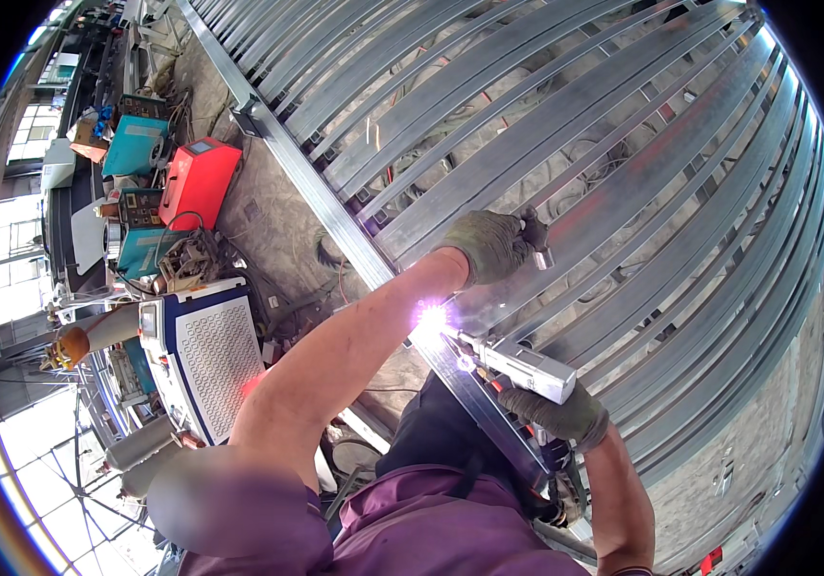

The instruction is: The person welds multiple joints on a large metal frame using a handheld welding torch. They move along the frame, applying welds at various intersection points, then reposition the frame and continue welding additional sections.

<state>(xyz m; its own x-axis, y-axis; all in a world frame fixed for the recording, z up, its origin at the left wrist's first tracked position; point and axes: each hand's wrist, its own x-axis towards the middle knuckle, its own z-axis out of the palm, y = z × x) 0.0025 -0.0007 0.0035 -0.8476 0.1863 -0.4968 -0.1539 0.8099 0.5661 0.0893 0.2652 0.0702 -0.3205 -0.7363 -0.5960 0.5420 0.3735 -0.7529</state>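
Observation:
My right hand [565,415], in a grey-green work glove, is closed round a silver, boxy handheld welding gun [527,369]. At the gun's tip a bright arc [433,318] burns on the edge rail [455,362] of a steel frame, and the glare hides the joint. Beyond the arc, my gloved left hand [489,248] is closed on a dark hammer-like tool [537,237] with a short shiny end. That hand is over the flat steel bars [450,206], which meet the rail; whether it rests on them I cannot tell.
A white and blue machine cabinet [218,363] with a perforated panel stands to the left. Behind it are a red machine [203,180] and teal machines [133,144]. Cables and hoses lie on the concrete floor [273,226], some beneath the bars.

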